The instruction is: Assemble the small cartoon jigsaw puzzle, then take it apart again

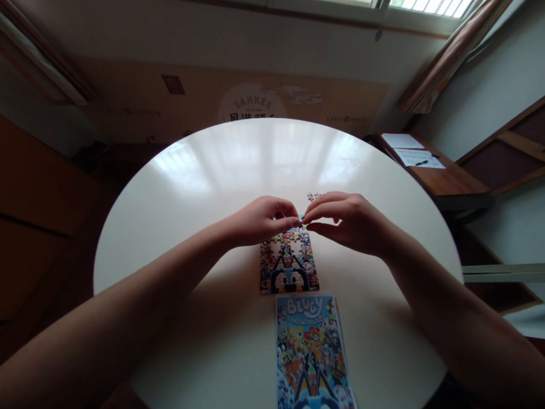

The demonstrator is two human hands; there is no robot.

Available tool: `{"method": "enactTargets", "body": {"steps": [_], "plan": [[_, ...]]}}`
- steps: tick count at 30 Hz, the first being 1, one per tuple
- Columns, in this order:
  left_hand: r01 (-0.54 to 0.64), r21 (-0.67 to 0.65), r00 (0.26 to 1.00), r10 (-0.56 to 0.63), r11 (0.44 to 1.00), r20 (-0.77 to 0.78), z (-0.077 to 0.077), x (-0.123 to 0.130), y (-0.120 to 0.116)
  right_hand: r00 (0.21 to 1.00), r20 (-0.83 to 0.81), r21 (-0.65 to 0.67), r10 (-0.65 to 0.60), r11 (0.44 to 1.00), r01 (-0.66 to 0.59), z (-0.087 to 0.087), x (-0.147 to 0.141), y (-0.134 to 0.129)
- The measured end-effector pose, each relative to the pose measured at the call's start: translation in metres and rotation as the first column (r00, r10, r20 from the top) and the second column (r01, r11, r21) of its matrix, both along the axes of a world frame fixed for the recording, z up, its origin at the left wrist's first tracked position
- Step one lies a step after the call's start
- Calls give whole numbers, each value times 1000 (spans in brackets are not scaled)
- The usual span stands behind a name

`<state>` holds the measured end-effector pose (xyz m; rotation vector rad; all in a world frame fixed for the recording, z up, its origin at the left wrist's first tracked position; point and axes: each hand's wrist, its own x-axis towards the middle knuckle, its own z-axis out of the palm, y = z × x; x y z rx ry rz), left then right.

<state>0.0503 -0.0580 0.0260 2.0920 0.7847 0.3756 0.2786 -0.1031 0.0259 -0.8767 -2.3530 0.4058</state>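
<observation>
A partly assembled jigsaw puzzle (290,270) lies on the round white table (170,238), with gaps in its upper part. Over its top edge is my left hand (276,217), its thumb and fingers closed; what they hold, if anything, is too small to make out. My right hand (340,218) meets it from the right, thumb and fingers bent around a tiny light piece (302,219) between the two hands. Just behind my right hand lie some loose puzzle pieces (314,196). A printed picture sheet (313,352) with the word BLUEY lies nearer to me, below the puzzle.
At the right, beyond the table edge, stands a wooden side table (447,179) with papers (419,158) and a pen on it. Large cardboard panels (191,105) lean by the wall under the window. A curtain (451,62) hangs at the back right.
</observation>
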Motion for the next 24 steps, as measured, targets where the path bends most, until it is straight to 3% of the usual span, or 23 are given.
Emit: {"method": "enactTargets", "body": {"steps": [7, 12, 17, 24], "plan": [[77, -5, 992, -77, 997, -99, -3, -3, 2, 991, 133, 2, 19, 1000, -19, 1, -2, -5], [93, 138, 985, -71, 986, -158, -1, -7, 4, 979, 200, -34, 41, 999, -35, -1, -4, -7], [128, 331, 979, -66, 935, -190, 1, -14, 10, 957, 286, -82, 48, 996, -25, -8, -7, -6], [187, 363, 960, -91, 913, -266, -4, -19, 14, 943, 331, -88, 44, 996, -15, -13, -11, -4]]}}
